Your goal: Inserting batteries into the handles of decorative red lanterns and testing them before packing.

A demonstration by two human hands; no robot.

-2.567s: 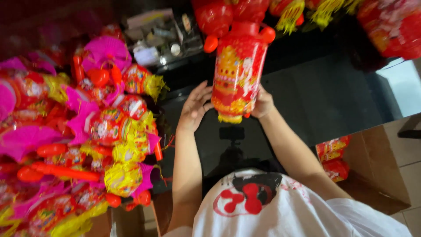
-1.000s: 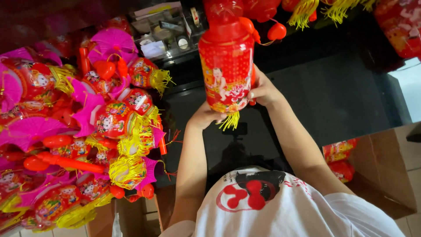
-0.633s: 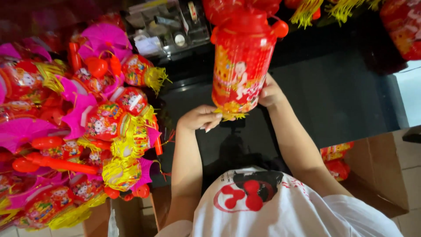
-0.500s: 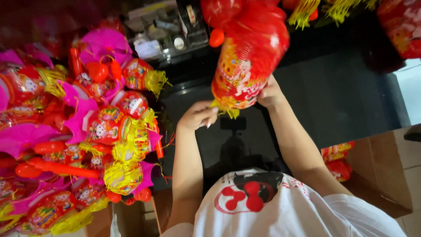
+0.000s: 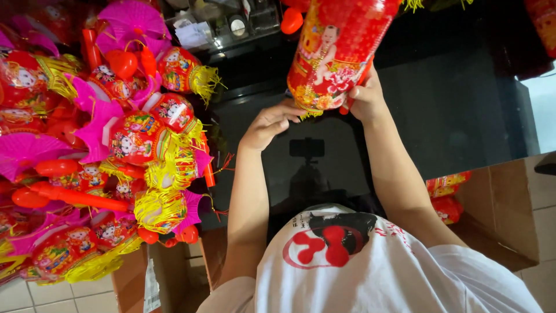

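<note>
A tall red cylindrical lantern [image 5: 339,52] with a printed child picture, flowers and a yellow fringe along its bottom is held up in front of me, tilted to the right. My right hand [image 5: 365,98] grips its lower right side. My left hand [image 5: 269,122] reaches under the bottom rim, its fingertips on the yellow fringe. The lantern's top runs out of the frame.
A heap of red, pink and yellow paper lanterns [image 5: 133,139] fills the left side. A black glossy counter [image 5: 463,104] lies ahead, with a tray of small clutter [image 5: 220,23] at its far edge. A cardboard box [image 5: 509,208] holding red lanterns [image 5: 446,197] stands at the right.
The lantern has been turned and raised, now tilted right. My left hand moved from its side down to the bottom fringe. My right hand kept its hold.
</note>
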